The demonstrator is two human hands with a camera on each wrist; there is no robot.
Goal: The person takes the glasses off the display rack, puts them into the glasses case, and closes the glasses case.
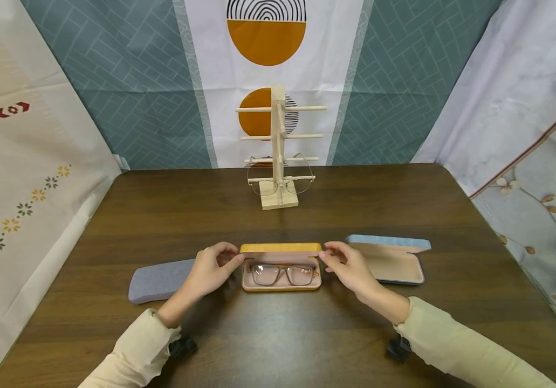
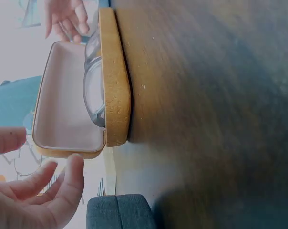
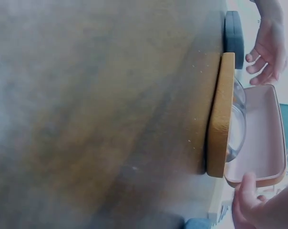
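Observation:
An orange-yellow glasses case [image 1: 281, 248] lies with its lid raised in the middle of the table. Inside its pink lining sit grey-framed eyeglasses [image 1: 282, 275], temples folded. My left hand [image 1: 214, 267] is at the left end of the lid, fingers spread apart; in the left wrist view a fingertip [image 2: 76, 162] appears to touch the lid's end. At the lid's right end is my right hand [image 1: 348, 267]; in the right wrist view a fingertip [image 3: 249, 179] appears to touch it. Neither hand's fingers wrap round the case.
A closed grey-blue glasses case [image 1: 158, 281] lies left, partly behind my left hand. To the right a light-blue case [image 1: 399, 264] stands with its lid up. Behind, a wooden rack [image 1: 278, 145] with pegs carries thin wire-framed glasses [image 1: 264, 188]. Cloths hang round the table [image 1: 282, 334].

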